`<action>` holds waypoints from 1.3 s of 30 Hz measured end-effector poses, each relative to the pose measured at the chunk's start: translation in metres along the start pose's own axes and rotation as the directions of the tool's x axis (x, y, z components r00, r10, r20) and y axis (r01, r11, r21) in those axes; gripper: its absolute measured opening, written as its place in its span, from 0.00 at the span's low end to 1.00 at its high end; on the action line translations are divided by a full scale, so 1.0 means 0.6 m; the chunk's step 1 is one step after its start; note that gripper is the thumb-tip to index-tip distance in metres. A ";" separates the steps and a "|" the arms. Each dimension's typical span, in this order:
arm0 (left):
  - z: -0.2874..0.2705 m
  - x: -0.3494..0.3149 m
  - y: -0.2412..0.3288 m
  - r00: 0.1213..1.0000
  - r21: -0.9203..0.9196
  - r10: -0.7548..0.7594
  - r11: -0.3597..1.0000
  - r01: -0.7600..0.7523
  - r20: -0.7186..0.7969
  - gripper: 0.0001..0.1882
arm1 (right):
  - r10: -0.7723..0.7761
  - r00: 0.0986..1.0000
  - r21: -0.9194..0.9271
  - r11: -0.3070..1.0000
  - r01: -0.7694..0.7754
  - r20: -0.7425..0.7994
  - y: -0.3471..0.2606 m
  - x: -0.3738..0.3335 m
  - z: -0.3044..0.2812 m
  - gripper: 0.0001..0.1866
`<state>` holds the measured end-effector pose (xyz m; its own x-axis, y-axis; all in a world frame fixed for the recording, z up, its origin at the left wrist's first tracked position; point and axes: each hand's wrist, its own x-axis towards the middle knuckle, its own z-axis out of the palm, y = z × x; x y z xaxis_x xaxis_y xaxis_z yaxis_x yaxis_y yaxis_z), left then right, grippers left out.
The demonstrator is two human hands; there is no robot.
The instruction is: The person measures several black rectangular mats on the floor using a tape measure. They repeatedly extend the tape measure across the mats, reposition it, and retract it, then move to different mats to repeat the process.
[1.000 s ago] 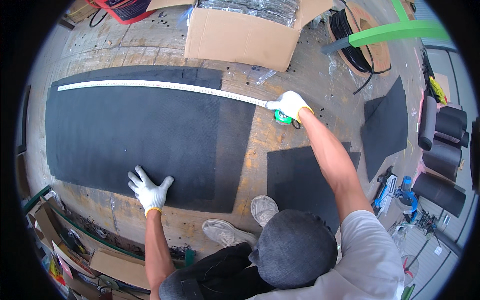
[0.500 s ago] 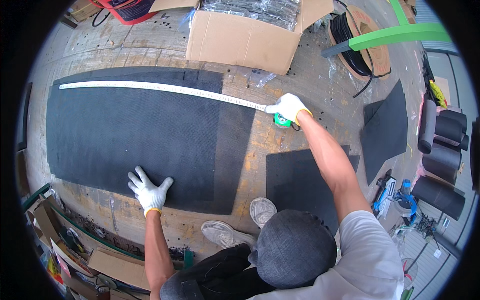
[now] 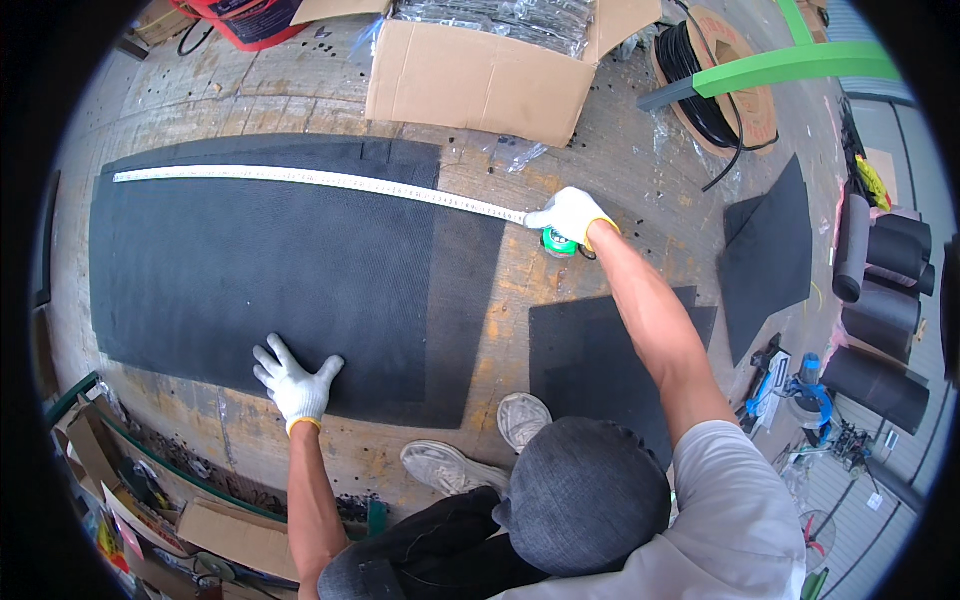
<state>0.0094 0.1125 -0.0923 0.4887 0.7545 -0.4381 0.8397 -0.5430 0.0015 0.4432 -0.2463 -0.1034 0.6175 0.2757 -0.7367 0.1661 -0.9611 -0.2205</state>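
Note:
A large stack of black textured sheets (image 3: 260,270) lies on the worn wooden surface. Gloved in white, my left hand (image 3: 298,384) rests on its near edge with fingers spread, holding nothing. Along the far side of the sheets stretches the white blade of a tape measure (image 3: 330,180), running from the left end past the right edge. My right hand (image 3: 568,214), gloved too, is closed on that tape measure beside its green case (image 3: 558,243). The fingertips on the blade are partly hidden by the glove.
Smaller black sheets (image 3: 600,350) lie right of my shoes, and more (image 3: 775,250) farther right. An open cardboard box (image 3: 475,85) of plastic-wrapped items stands at the back, beside a spool of black cable (image 3: 690,90) and a green bar (image 3: 790,70). Black rolls (image 3: 880,300) stand far right.
The whole scene has shifted very slightly left in view. Both hands keep their places, and the tape measure stays stretched over the sheets.

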 end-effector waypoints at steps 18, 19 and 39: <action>0.015 0.004 -0.016 1.000 0.015 -0.012 1.000 0.012 -0.005 0.72 | -0.062 0.998 -0.021 0.998 0.062 -0.013 -0.005 -0.013 0.016 0.35; 0.018 0.005 -0.025 1.000 0.021 -0.005 1.000 0.006 -0.018 0.72 | -0.084 0.996 -0.032 0.996 0.083 -0.036 -0.001 -0.015 0.019 0.35; 0.005 0.026 0.003 0.991 0.169 -0.100 0.982 0.084 0.089 0.69 | -0.336 0.941 0.605 0.756 0.249 0.033 -0.170 -0.368 0.026 0.36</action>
<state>0.0178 0.1223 -0.1019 0.3792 0.7694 -0.5140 0.8258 -0.5320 -0.1872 0.2778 -0.2087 0.0716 0.4999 0.5833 -0.6402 -0.1858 -0.6497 -0.7371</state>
